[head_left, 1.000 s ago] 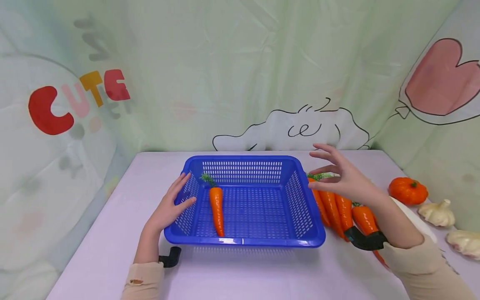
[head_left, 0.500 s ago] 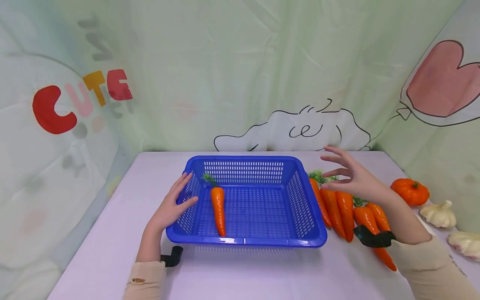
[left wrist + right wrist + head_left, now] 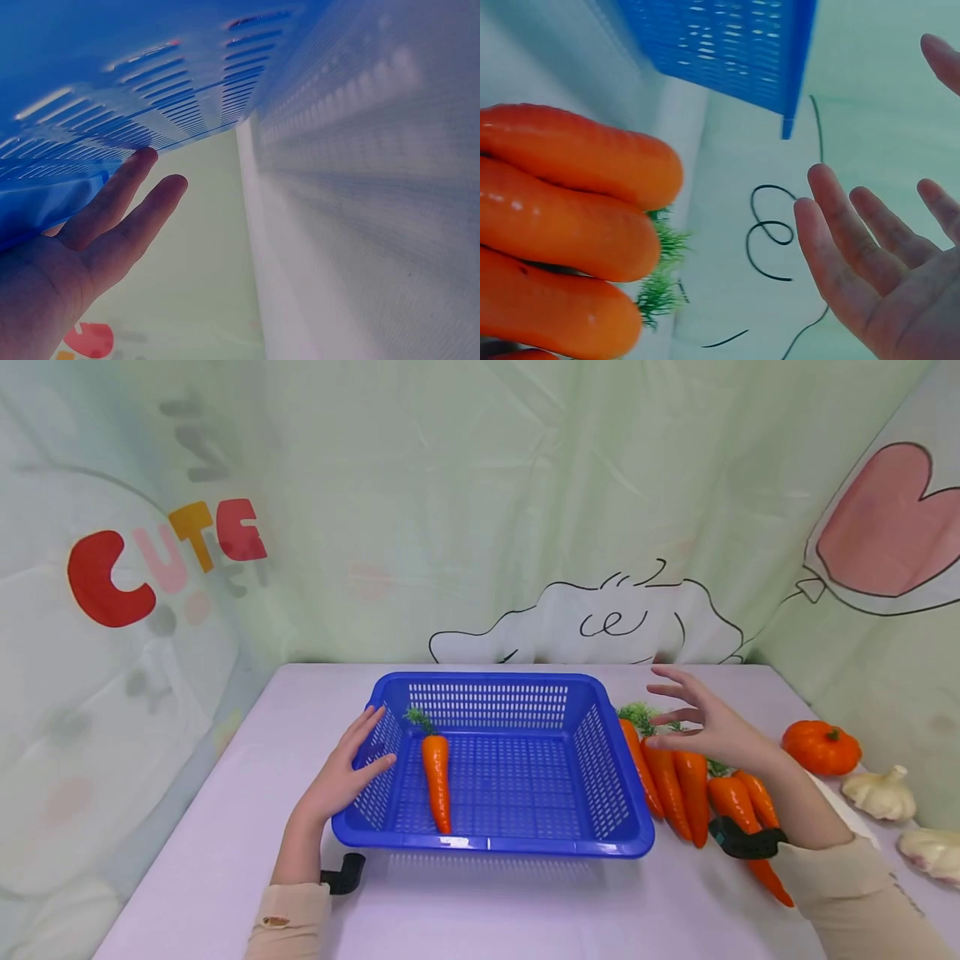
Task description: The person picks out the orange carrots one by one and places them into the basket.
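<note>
My left hand (image 3: 339,779) rests against the left side of a blue plastic basket (image 3: 525,845), thumb and some fingertips over its rim. In the left wrist view, two fairly straight fingers (image 3: 135,232) lie along the slotted outer wall. One orange carrot (image 3: 436,777) with a green top lies inside, near the left wall. To the basket's right, my right hand (image 3: 708,727) hovers above several carrots (image 3: 693,793), its fingers spread and nothing in them. In the right wrist view, the right palm (image 3: 907,300) stands apart from the carrots (image 3: 577,225) and the basket.
An orange pumpkin (image 3: 821,748) and garlic bulbs (image 3: 879,793) stand at the far right. Part of a white object (image 3: 855,818) shows behind the right forearm. A patterned green curtain (image 3: 375,527) hangs behind the white table (image 3: 247,793).
My right hand has moved right, away from the basket's right rim, and then slightly lower over the carrots. The left hand keeps its place at the basket. The view has shifted slightly.
</note>
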Available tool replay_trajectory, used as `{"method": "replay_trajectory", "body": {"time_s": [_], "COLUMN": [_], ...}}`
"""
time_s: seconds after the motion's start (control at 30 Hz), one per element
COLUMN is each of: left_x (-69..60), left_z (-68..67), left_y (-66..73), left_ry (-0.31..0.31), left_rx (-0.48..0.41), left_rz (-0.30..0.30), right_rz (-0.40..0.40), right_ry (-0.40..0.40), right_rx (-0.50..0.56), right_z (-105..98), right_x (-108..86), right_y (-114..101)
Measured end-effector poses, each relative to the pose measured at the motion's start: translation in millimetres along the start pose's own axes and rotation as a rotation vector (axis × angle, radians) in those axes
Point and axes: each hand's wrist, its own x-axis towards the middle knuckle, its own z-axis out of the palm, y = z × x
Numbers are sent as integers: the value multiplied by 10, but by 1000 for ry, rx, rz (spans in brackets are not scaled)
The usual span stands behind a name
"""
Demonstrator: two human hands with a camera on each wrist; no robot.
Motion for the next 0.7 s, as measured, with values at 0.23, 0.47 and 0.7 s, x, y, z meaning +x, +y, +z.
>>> {"method": "replay_trajectory", "body": {"time_s": [0.23,0.47,0.7], "left_x": [5,15,7], "left_z": [12,11,7], "left_y": [-29,-27,-3], "left_ry": [9,5,9], "left_rx": [-6,5,2], "left_rz": [-1,-14,-15], "right_rz": [39,63,68], "right_ry": [-12,-5,-20], "right_rx": [0,3,8], "right_z": [64,142,217], "right_x": [39,47,69], "right_y": [114,258,378]}}
